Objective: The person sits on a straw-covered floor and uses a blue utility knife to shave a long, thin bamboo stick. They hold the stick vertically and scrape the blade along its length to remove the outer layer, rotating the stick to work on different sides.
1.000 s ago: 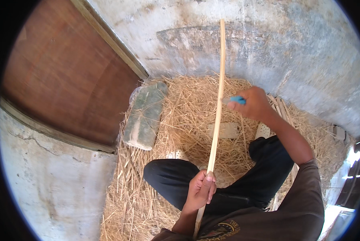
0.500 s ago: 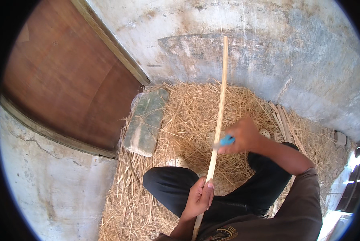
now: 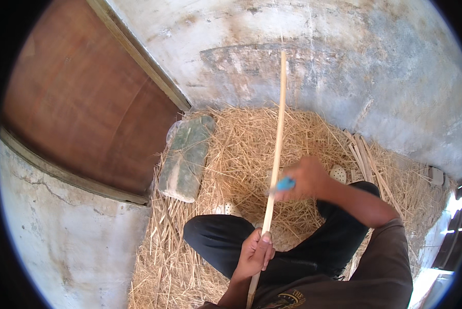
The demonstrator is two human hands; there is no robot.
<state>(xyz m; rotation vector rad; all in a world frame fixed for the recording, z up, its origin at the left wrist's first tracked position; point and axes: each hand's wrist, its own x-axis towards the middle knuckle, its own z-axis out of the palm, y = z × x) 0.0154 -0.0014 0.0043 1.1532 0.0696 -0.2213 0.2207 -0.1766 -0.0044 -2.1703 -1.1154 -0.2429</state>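
Observation:
A long pale wooden strip [image 3: 278,139] rises from my lap, leaning slightly right toward its far end in front of the wall. My left hand [image 3: 255,252] is wrapped round its lower part, thumb on top, just above my crossed legs. Higher up, my right hand [image 3: 305,177] closes on a blue-handled knife [image 3: 286,184]. Motion blurs the hand and the knife's blade, which meets or nearly meets the strip's right side. The strip's bottom end runs down against my shirt.
Straw-like shavings [image 3: 241,134] cover the floor around my legs. A greenish stone block [image 3: 186,157] lies at left by the brown door panel [image 3: 86,98]. Several wooden strips [image 3: 365,154] rest at right, near the stained wall [image 3: 344,67]. Perforated pale shoes [image 3: 338,173] show beside my knees.
My right hand and the knife have shifted slightly left and down, staying along the strip. The strip's far end has tipped a little left and lower. My left hand keeps its grip.

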